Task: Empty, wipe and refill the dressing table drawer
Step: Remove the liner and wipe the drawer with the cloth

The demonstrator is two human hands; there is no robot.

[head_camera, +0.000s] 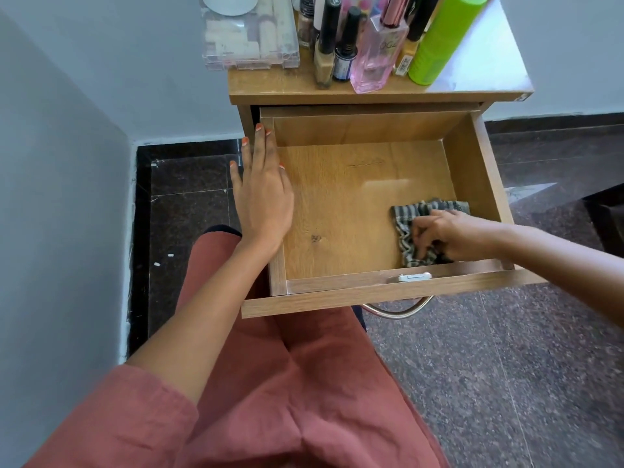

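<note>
The wooden drawer [337, 197] of the dressing table is pulled far out and holds only a striped grey cloth [410, 217] in its near right corner. My right hand [452, 233] grips the bunched cloth against the drawer floor. My left hand [261, 187] lies flat with straight fingers on the drawer's left wall. On the table top [270, 86] above stand a green bottle [439, 42], a pink perfume bottle [378, 52], several nail polish bottles [326, 49] and a clear plastic box [250, 35].
A grey wall [67, 163] runs close on the left, with a dark floor strip beside it. A metal handle [398, 310] hangs under the drawer front. My lap in a rust-coloured garment [287, 383] sits just below the drawer. Speckled floor lies to the right.
</note>
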